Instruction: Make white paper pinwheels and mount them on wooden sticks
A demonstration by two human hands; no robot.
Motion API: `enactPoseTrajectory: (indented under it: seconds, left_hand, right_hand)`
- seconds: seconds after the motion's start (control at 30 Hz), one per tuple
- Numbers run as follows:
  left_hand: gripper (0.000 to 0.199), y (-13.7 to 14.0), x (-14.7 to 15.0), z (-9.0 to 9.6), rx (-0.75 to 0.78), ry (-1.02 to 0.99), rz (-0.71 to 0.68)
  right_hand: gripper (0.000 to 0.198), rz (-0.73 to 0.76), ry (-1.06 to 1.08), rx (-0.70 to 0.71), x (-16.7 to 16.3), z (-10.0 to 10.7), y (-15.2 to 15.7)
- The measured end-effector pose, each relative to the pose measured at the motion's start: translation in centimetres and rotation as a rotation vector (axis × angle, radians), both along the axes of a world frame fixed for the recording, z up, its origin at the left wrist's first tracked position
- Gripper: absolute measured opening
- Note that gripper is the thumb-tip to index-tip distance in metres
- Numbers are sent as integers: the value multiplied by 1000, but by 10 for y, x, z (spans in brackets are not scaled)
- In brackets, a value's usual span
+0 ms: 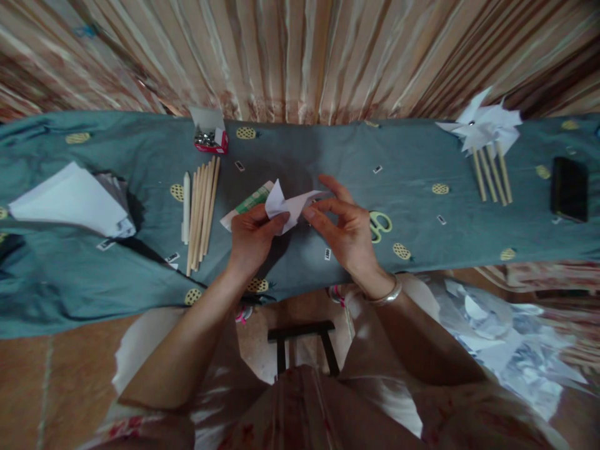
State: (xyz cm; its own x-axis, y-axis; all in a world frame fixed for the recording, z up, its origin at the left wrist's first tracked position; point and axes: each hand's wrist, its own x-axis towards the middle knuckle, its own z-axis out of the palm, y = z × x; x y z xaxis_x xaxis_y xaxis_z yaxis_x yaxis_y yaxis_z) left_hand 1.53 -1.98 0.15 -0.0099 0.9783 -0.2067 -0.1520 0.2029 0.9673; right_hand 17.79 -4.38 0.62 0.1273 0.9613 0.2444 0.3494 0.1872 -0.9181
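Note:
Between my two hands is a white paper pinwheel head with its blades partly folded, held above the table. My left hand pinches its left side between thumb and fingers. On the other side, my right hand has thumb and index finger closed on a paper corner, the other fingers raised. Under the paper at the left lies a green and white packet. Green-handled scissors rest just right of my right hand, their blades hidden by it.
Several wooden sticks and a whitish stick lie left. Behind them stands an open box of metal pins. A paper stack is far left. Finished pinwheels and a phone lie right. Paper scraps fill a bag below.

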Motion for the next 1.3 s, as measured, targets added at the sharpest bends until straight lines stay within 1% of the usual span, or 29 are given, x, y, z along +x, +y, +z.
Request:
enactPoseTrajectory:
  seconds: [0.17,0.3,0.4,0.53,0.63,0.77,0.93,1.07,1.3]
  left_hand:
    - [11,-1,2,-3,12,22,1]
    - [9,-1,4,-3,-22,7,-1]
    - [8,-3,6,-1,-71,-38,-19]
    - [8,-6,8,-3,-119,-118,-58]
    - [10,-8,8,-6,-148,-170,-63]
    - [12,-9,10,-8,-188,-192,-57]
    - [13,-10,10,-9,-195,-203,-49]
    - [16,-10,9,-10,-162,-207,-65]
    - [11,-11,9,-8,-166,-179,-61]
  right_hand:
    - [23,33,94,-80,-1,-4,2]
    - [20,26,162,-75,0,-7,3]
    - [18,26,155,-68,-1,-8,5]
    - [20,37,138,-67,-1,-11,7]
    - [19,13,130,-75,0,-15,9]
    - [17,-27,137,-72,0,-19,11]
    - [12,-41,111,-70,0,-17,11]
    - [11,-46,71,-50,0,-12,10]
    - [10,-52,47,-25,-2,-10,8]
